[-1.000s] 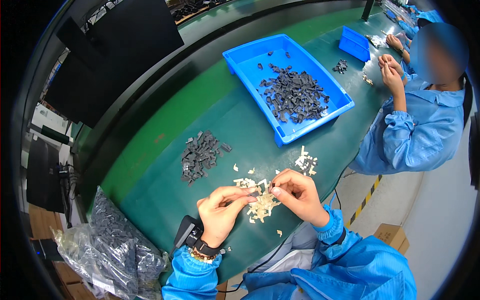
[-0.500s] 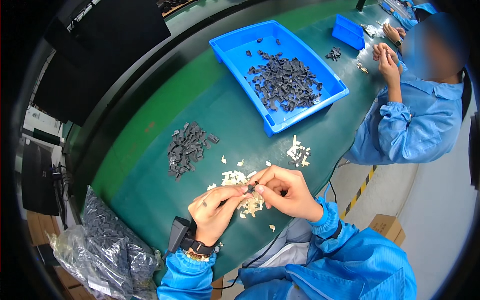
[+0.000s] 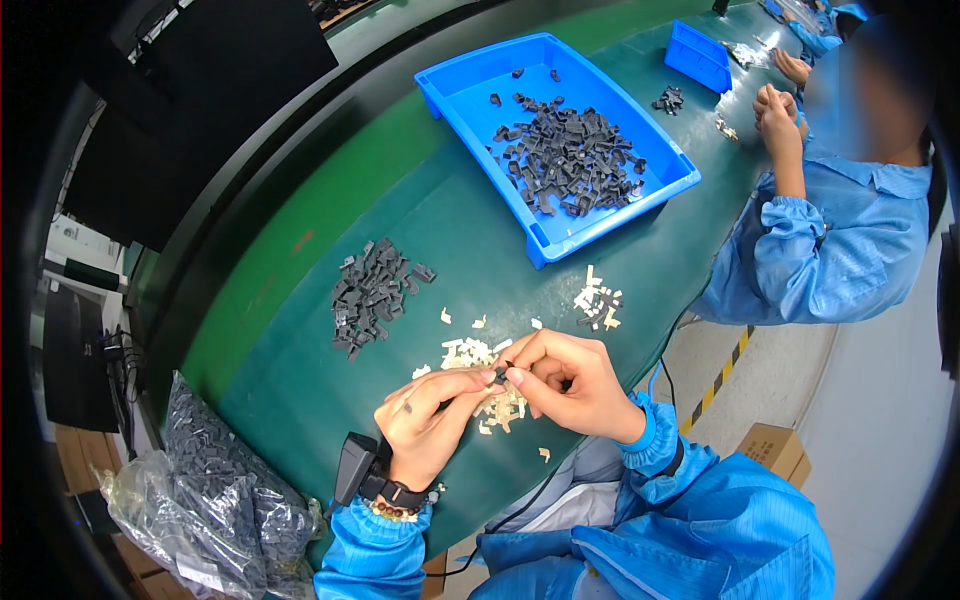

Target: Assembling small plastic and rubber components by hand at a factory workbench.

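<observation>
A small black plastic part (image 3: 502, 374) is pinched between my two hands, above the near part of the green table. My left hand (image 3: 425, 415) grips it from the left with thumb and forefinger. From the right, my right hand (image 3: 578, 390) closes its thumb and fingertips on the same part. Fingers cover much of it, so its full shape is hidden. Small cream-coloured pieces (image 3: 464, 354) lie scattered under and around my fingertips. Left of these is a heap of loose black plastic parts (image 3: 372, 298).
A blue tray (image 3: 470, 135) holding many black parts stands beyond my hands. A mixed black-and-cream pile (image 3: 598, 300) lies nearer. At lower left leans a clear bag (image 3: 235, 490) of dark parts. A co-worker (image 3: 840, 240) sits at right, near a small blue bin (image 3: 698, 58).
My hands keep nearly the same pose around the black plastic part. The view has shifted slightly. At right, the co-worker's hands have come closer together.
</observation>
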The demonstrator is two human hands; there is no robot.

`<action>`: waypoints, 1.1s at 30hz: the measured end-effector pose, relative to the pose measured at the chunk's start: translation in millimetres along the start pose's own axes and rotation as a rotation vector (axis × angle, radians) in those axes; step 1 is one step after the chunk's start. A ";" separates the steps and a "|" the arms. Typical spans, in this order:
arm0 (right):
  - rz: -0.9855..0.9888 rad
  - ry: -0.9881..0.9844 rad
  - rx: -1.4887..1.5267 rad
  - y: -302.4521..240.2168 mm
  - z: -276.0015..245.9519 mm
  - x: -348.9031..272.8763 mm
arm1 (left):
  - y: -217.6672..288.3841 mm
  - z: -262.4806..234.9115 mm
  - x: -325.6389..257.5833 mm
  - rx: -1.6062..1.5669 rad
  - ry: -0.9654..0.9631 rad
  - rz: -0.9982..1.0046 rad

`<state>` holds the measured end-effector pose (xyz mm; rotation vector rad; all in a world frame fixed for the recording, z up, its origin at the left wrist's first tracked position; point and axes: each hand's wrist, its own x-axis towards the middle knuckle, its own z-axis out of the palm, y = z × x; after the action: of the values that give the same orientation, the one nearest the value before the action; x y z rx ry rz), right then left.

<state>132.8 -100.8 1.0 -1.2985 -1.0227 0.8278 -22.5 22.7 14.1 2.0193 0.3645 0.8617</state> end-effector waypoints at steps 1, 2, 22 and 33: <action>-0.015 -0.003 -0.021 0.6 0.0 -0.2 | -0.8 0.0 -0.4 0.000 -0.002 0.000; -0.016 -0.003 -0.020 0.8 0.2 -0.2 | -1.2 -0.3 -0.8 0.000 -0.005 -0.001; -0.003 0.078 -0.077 3.5 4.4 -1.1 | -0.2 -0.3 1.1 0.035 0.013 0.028; 0.038 0.092 -0.058 7.8 3.8 -1.3 | -7.9 -5.2 1.8 0.103 -0.014 0.160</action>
<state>129.3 -99.8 -7.0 -1.3963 -0.9580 0.7650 -24.2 31.4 10.3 2.1712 0.2458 0.9427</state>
